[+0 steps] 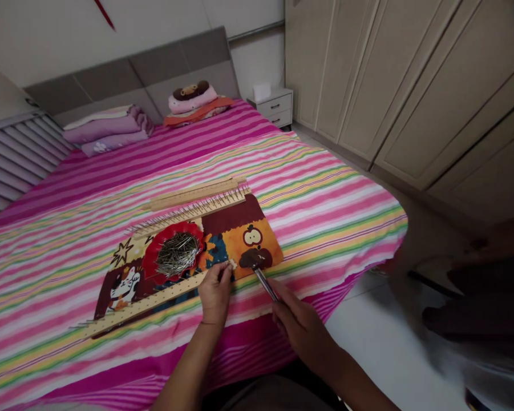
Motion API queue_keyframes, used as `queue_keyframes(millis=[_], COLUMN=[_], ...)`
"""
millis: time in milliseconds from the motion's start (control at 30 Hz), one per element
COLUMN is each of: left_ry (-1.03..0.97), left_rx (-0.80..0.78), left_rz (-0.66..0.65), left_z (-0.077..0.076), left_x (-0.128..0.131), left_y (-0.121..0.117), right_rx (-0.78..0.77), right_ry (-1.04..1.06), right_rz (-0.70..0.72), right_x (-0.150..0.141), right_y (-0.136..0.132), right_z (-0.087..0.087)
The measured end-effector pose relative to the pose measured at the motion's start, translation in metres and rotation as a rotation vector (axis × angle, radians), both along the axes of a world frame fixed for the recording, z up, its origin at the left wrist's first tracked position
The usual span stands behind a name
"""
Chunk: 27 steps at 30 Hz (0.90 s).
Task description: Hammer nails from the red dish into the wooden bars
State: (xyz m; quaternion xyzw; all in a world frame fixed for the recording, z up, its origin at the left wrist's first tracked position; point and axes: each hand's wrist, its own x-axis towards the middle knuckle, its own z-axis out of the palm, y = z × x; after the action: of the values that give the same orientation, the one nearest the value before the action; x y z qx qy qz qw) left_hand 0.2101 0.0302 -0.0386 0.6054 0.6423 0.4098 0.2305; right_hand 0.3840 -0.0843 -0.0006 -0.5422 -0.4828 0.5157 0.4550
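My right hand (297,319) is wrapped around the handle of a hammer (264,282), whose dark head is over the right part of a patterned mat. My left hand (216,288) is pinched closed at the right end of a pale wooden strip (166,294) with a row of dots along it; whatever is between its fingertips is too small to make out. Thin nails stick out at the strip's left end. Beyond it, a red scalloped bowl (153,257) holds a heap of nails (178,254).
Another wooden strip (188,214) bristles with nails behind the bowl, with plain strips (192,193) further back. The patterned mat (235,222) lies on a striped bedspread (325,200). Folded bedding (111,128) sits near the headboard; wardrobes (393,74) stand at right.
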Motion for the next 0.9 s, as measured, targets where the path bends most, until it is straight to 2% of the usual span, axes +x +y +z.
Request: queue_keyframes(millis=[167, 267, 400, 500, 600, 667, 767, 833, 900], left_ry=[0.082, 0.147, 0.163, 0.093, 0.023, 0.039, 0.186, 0.318, 0.484], left_rx=[0.020, 0.016, 0.010, -0.005, -0.009, 0.018, 0.110, 0.130, 0.051], left_rz=[-0.003, 0.001, 0.013, 0.015, -0.009, -0.034, -0.008, 0.068, 0.121], left_z=[0.000, 0.000, -0.001, -0.002, 0.001, 0.009, 0.030, 0.046, 0.057], left_x=[0.001, 0.000, 0.000, 0.003, 0.003, -0.001, -0.020, -0.038, -0.057], left_y=[0.000, -0.001, 0.001, 0.000, -0.006, -0.012, -0.012, 0.000, 0.021], right_rx=[0.235, 0.310, 0.305, 0.287, 0.193, 0.126, 0.058, 0.007, -0.041], right_ry=[-0.146, -0.200, -0.219, -0.181, -0.164, -0.137, -0.101, -0.092, -0.086], right_rz=[0.057, 0.114, 0.169, 0.099, 0.050, 0.018, -0.035, -0.053, -0.067], right_x=[-0.012, -0.016, -0.014, -0.009, -0.004, -0.001, 0.004, 0.007, 0.009], right_y=[0.023, 0.031, 0.032, 0.024, 0.014, 0.009, 0.003, 0.000, -0.001], right_z=[0.016, 0.019, 0.020, 0.023, 0.023, 0.019, 0.011, 0.007, 0.004])
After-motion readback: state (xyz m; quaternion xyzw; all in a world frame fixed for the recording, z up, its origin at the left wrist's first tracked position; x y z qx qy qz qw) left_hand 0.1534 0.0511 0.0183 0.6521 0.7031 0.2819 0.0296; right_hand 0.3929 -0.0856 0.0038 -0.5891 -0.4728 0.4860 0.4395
